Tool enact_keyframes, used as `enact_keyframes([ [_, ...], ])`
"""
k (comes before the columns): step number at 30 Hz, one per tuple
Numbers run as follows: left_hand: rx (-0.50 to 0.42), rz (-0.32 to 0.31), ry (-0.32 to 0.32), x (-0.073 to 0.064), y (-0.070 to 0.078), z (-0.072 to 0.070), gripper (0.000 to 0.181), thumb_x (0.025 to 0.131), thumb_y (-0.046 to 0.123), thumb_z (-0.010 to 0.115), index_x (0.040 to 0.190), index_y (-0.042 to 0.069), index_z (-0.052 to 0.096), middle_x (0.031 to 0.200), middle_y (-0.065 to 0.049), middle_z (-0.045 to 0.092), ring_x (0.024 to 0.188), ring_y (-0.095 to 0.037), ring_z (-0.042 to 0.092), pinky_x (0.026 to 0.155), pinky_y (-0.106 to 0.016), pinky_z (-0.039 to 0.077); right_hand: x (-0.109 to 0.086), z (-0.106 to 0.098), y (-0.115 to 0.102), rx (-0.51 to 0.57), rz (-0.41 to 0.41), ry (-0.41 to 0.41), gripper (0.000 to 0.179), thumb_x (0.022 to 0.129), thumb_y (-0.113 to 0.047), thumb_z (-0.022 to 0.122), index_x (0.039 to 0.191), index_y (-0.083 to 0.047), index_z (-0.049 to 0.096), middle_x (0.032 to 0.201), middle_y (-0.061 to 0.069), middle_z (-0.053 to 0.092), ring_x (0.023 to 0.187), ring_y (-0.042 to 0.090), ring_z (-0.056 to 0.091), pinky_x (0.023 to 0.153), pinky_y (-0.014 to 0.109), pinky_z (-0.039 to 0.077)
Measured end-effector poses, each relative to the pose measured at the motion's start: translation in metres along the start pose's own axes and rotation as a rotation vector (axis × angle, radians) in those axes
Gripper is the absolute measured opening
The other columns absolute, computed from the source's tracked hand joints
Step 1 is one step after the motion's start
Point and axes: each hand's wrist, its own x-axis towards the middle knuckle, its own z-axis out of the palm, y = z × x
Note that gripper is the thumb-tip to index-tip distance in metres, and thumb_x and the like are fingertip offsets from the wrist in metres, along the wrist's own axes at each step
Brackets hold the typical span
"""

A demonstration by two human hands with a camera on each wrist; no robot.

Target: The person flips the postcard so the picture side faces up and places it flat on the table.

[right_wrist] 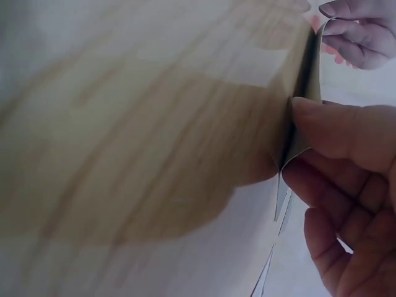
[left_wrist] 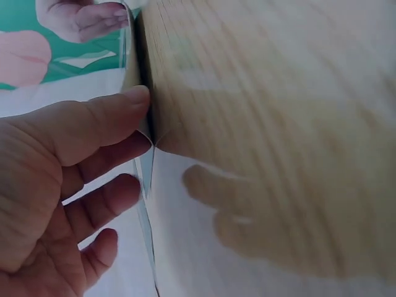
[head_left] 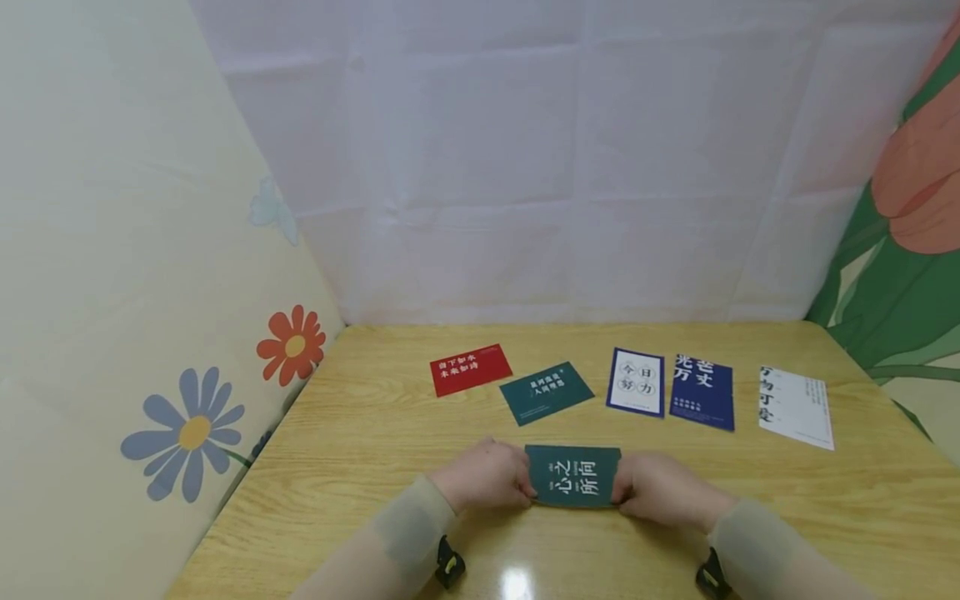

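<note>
Between both hands a dark green card point(head_left: 573, 477) with large white characters is held near the front of the table, its characters turned sideways. My left hand point(head_left: 487, 477) pinches its left end between thumb and fingers, and my right hand point(head_left: 667, 490) pinches the right end. In the left wrist view, the thumb of the left hand point(left_wrist: 68, 167) presses the card's edge low over the tabletop, the other fingers behind it. The right wrist view has the right hand point(right_wrist: 352, 185) in a like pinch, and there the card point(right_wrist: 314, 74) looks slightly bowed.
Behind the hands several cards lie flat in a loose row on the wooden table point(head_left: 360, 450): a red card point(head_left: 471, 371), another green card point(head_left: 547, 393), a white card with a blue border point(head_left: 635, 382), a blue card point(head_left: 702, 393) and a white card point(head_left: 797, 407).
</note>
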Motion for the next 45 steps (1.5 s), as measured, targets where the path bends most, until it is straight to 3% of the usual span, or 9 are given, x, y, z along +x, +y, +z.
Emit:
enact_keyframes([
  [8,0.031,0.018,-0.017,-0.001,0.003,0.000,0.011,0.084,0.030,0.075,0.094,0.026,0.077,0.086,0.021,0.059,0.079,0.004,0.053,0.103,-0.049,0.035,0.000,-0.001,-0.001,-0.047,-0.028,-0.034,0.013,0.077,-0.007,0.074,0.082,-0.019,0.072,0.083,-0.017,0.056,0.076,0.001,0.052,0.074,0.030,0.050],
  [14,0.066,0.041,-0.014,0.000,0.002,0.000,0.009,0.085,0.028,0.075,0.094,0.026,0.077,0.086,0.021,0.061,0.078,0.003,0.052,0.091,-0.036,0.039,0.003,-0.006,0.004,-0.022,0.046,-0.025,0.020,0.085,-0.001,0.061,0.091,-0.017,0.071,0.093,-0.011,0.062,0.088,0.009,0.059,0.082,0.036,0.051],
  [20,0.081,0.066,-0.009,-0.001,0.001,0.002,0.010,0.084,0.027,0.075,0.095,0.027,0.077,0.086,0.022,0.061,0.078,0.003,0.052,0.088,-0.034,0.038,0.001,-0.007,0.009,-0.187,0.012,-0.015,0.023,0.088,-0.002,0.057,0.099,-0.014,0.074,0.112,0.001,0.067,0.111,0.026,0.060,0.097,0.049,0.044],
  [24,0.130,0.073,0.005,-0.002,0.001,0.001,0.011,0.084,0.025,0.076,0.095,0.027,0.077,0.088,0.021,0.063,0.079,0.003,0.052,0.084,-0.032,0.038,-0.002,-0.008,0.006,-0.206,0.011,-0.055,0.024,0.087,-0.005,0.060,0.099,-0.019,0.075,0.114,-0.002,0.068,0.116,0.028,0.057,0.100,0.052,0.040],
  [30,0.272,0.063,0.015,-0.007,0.005,-0.001,0.009,0.085,0.031,0.074,0.092,0.025,0.077,0.089,0.018,0.064,0.076,0.000,0.051,0.078,-0.029,0.036,-0.010,-0.009,-0.002,-0.180,0.009,-0.120,0.029,0.087,-0.008,0.062,0.101,-0.030,0.074,0.116,-0.014,0.066,0.121,0.025,0.054,0.102,0.055,0.035],
  [37,0.270,-0.042,-0.006,-0.013,0.007,-0.001,0.033,0.085,0.052,0.067,0.088,0.020,0.077,0.085,0.012,0.054,0.076,-0.007,0.045,0.077,-0.029,0.035,-0.012,0.000,-0.015,-0.199,-0.082,-0.136,0.036,0.084,-0.005,0.062,0.104,-0.032,0.074,0.114,-0.017,0.065,0.117,0.019,0.057,0.099,0.049,0.040],
  [40,0.271,-0.113,0.003,-0.016,0.009,0.002,0.045,0.084,0.061,0.062,0.086,0.019,0.076,0.090,0.008,0.058,0.080,-0.011,0.046,0.079,-0.032,0.036,-0.012,0.005,-0.022,-0.213,-0.128,-0.149,0.037,0.083,-0.004,0.062,0.108,-0.029,0.073,0.116,-0.015,0.065,0.115,0.016,0.058,0.098,0.046,0.043],
  [45,0.249,-0.266,0.010,-0.019,0.018,0.008,0.066,0.079,0.072,0.057,0.096,0.012,0.076,0.111,-0.004,0.063,0.096,-0.020,0.051,0.093,-0.042,0.038,-0.010,0.015,-0.036,-0.208,-0.168,-0.186,0.033,0.089,-0.011,0.060,0.117,-0.026,0.070,0.120,-0.012,0.064,0.114,0.011,0.058,0.097,0.039,0.045],
])
